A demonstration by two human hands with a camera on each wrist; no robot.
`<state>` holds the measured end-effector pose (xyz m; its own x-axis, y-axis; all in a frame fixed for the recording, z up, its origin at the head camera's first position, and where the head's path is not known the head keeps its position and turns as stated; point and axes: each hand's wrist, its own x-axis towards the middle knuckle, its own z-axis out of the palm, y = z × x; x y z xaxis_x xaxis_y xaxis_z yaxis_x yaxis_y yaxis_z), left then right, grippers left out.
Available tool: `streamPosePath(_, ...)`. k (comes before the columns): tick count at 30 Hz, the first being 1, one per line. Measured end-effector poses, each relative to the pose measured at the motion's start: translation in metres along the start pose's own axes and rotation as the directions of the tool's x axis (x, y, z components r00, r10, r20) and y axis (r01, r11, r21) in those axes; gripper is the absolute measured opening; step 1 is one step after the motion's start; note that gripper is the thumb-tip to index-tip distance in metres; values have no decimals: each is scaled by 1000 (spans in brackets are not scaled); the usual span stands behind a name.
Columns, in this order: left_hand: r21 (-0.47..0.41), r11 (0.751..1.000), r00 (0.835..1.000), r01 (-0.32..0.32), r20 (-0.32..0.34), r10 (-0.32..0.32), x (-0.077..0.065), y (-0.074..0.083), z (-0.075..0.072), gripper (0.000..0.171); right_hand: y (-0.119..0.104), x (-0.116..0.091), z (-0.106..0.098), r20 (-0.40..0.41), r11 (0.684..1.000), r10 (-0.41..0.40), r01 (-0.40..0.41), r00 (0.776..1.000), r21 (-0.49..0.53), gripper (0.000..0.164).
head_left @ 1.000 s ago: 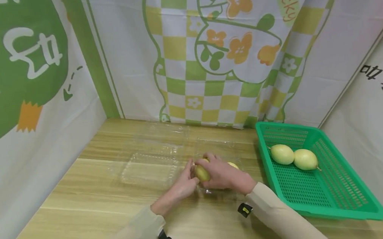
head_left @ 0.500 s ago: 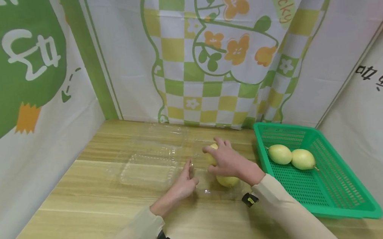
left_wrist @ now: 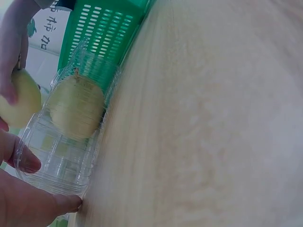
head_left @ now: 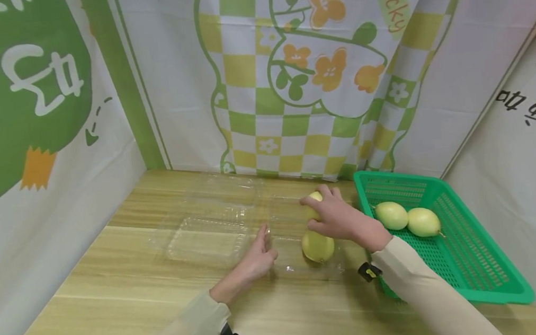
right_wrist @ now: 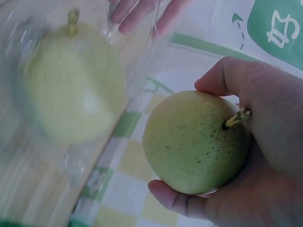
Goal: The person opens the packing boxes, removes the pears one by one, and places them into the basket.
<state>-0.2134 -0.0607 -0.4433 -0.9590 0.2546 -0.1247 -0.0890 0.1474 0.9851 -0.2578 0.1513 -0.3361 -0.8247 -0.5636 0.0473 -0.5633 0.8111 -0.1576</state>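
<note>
My right hand grips a yellow passion fruit between thumb and fingers, its stem towards the palm in the right wrist view. The fruit is held above the clear plastic clamshell container, which stands on the table with its lid folded back. A second passion fruit sits at the right end of that container, nearer the person. At the container's left end, my left hand pinches the wall; the left wrist view has one finger over the rim and the thumb low on the outside.
Another clear clamshell lies opened on the wooden table at the left. On the right, a green perforated basket holds two more passion fruits. Printed cloth walls border the back and sides.
The right hand has carried its passion fruit from beside the left hand to the right and away from the person, uncovering the other passion fruit. The left hand stays at the container.
</note>
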Motion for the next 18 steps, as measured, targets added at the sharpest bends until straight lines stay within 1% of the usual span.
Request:
streamPosePath(7,-16,1000,1000,-4,8,4,0,-1,-1,88,30,-13,-18,-108,1000,-10,8,994,-16,40)
streamPosePath(9,-20,1000,1000,-4,11,4,0,-1,-1,88,37,-16,-24,-125,1000,-13,9,992,-28,37)
streamPosePath(12,-22,1000,1000,1,17,0,-1,-1,-2,89,48,-20,-32,-121,999,0,-5,993,-44,36)
streamPosePath(18,-3,1000,1000,5,24,-5,-1,-2,-1,87,72,-37,-42,-78,997,57,-61,995,-48,45)
